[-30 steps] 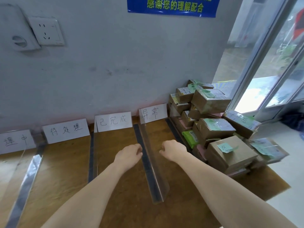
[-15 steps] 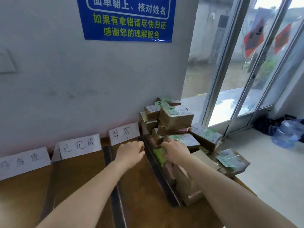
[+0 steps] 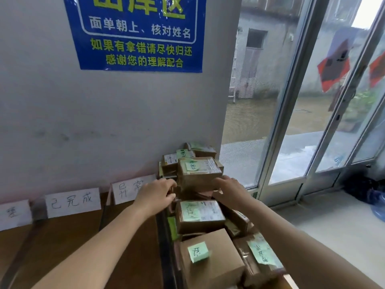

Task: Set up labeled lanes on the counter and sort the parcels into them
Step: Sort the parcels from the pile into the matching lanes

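Both hands reach to the top box [image 3: 199, 174] of the pile [image 3: 210, 263], which stands at the right end of the counter [image 3: 62, 247] in the corner by the wall. The left hand [image 3: 155, 197] is at the box's left lower edge with its fingers curled. Their tips are hidden, so I cannot tell whether its grip has closed on the box. The right hand [image 3: 231, 190] lies against the box's right lower side with its fingers fairly straight, touching it rather than wrapped round it. The box sits level on other parcels and carries a green note [image 3: 192, 165] on top. Several boxes lower in the pile bear green notes too.

A dark divider [image 3: 164, 236] runs along the counter just left of the pile. Against the wall stand white paper labels: one [image 3: 129, 189] partly behind the left hand, a second [image 3: 73, 202] to its left, and a third [image 3: 13, 212] cut off by the frame edge. A blue poster [image 3: 135, 32] hangs above, and a glass door [image 3: 291, 122] stands to the right.
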A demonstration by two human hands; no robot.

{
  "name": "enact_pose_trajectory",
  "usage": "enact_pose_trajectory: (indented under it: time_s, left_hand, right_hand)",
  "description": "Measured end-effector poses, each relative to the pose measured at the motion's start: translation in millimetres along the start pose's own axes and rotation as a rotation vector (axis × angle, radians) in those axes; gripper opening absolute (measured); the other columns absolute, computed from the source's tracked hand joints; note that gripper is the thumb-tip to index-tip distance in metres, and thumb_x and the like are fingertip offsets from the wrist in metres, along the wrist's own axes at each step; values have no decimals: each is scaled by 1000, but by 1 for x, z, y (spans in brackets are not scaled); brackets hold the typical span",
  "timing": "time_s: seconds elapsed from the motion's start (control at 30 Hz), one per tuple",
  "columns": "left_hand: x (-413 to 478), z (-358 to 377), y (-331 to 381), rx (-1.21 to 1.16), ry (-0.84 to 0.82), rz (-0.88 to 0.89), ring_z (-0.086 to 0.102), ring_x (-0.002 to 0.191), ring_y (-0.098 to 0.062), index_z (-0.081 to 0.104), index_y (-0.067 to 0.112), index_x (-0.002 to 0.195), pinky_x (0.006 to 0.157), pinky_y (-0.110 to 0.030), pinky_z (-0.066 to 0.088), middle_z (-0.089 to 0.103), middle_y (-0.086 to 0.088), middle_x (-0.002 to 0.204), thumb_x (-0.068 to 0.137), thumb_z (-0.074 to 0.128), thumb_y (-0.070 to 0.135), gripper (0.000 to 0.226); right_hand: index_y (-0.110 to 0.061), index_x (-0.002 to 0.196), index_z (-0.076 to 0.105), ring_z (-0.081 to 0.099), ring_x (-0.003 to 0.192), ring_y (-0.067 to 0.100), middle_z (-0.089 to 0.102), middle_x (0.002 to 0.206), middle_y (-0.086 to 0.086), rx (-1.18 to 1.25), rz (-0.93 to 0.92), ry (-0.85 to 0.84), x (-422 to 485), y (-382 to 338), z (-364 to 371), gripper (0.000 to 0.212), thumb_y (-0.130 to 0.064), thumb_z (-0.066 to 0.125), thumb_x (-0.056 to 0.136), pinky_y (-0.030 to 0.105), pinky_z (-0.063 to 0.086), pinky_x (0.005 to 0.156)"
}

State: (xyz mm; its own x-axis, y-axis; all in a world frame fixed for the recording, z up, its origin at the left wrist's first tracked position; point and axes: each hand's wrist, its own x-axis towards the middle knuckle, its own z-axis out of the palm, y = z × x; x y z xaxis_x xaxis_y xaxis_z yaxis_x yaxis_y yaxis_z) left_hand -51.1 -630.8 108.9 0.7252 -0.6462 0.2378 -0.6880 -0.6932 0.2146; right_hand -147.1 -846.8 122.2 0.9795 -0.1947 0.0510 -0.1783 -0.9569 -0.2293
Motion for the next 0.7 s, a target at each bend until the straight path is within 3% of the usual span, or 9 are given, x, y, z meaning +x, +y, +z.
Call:
enact_pose_trajectory:
  time_s: [0.23, 0.4, 0.47, 0.57, 0.7]
  left_hand:
    - [57, 2, 2, -24, -123, -6, 41, 131, -22, 26, 30, 146, 102, -43, 43, 38, -1, 147, 89, 59, 41, 67]
    - [102, 23, -12, -168, -283, -62, 0, 147, -28, -1, 40, 150, 117, -51, 17, -3, -2, 160, 80, 69, 47, 99]
    - [115, 32, -18, -229, -334, -86, -12, 147, -27, -8, 44, 148, 118, -53, 11, -16, -1, 159, 76, 73, 48, 109]
    - [130, 44, -27, -247, -389, -117, -15, 146, -28, -12, 45, 147, 118, -53, 7, -20, -1, 158, 72, 76, 51, 116]
    - [138, 54, -30, -269, -432, -134, -7, 147, -32, -10, 45, 147, 119, -50, 9, -15, -3, 159, 69, 78, 50, 118]
  right_hand:
    - [-14, 142, 45, 51, 122, 25, 50, 140, 10, 271, 181, 14, 46, 21, -13, 48, -24, 57, 96, 29, 41, 95]
    - [-9, 140, 44, 54, 117, 28, 55, 133, 13, 370, 261, -15, 71, 30, -12, 47, -24, 57, 97, 30, 44, 89]
    - [-7, 138, 45, 57, 105, 26, 57, 129, 13, 461, 320, -31, 82, 35, -8, 46, -23, 57, 97, 31, 46, 81]
    - [-2, 131, 54, 54, 81, 18, 63, 118, 15, 560, 383, -38, 98, 40, 0, 39, -21, 57, 97, 25, 42, 67]
    - [-4, 124, 57, 56, 89, 17, 60, 106, 6, 645, 414, -81, 117, 43, 10, 30, -19, 55, 98, 17, 40, 61]
